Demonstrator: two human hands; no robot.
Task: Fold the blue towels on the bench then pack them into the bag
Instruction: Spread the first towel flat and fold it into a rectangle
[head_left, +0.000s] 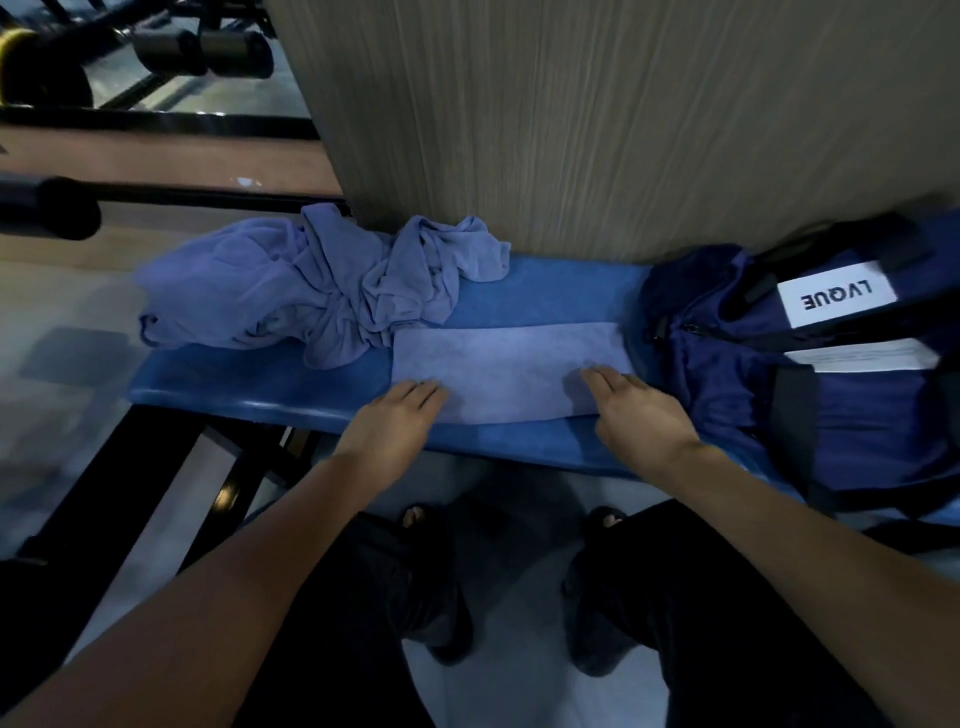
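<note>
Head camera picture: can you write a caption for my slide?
Both hands, left and right, press a folded towel flat on the bench, between a crumpled pile and the bag.

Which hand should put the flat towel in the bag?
Probably the right hand. It rests flat on the smooth, folded light-blue towel at the end nearest the dark navy fabric bag. The left hand is farther from it.
</note>
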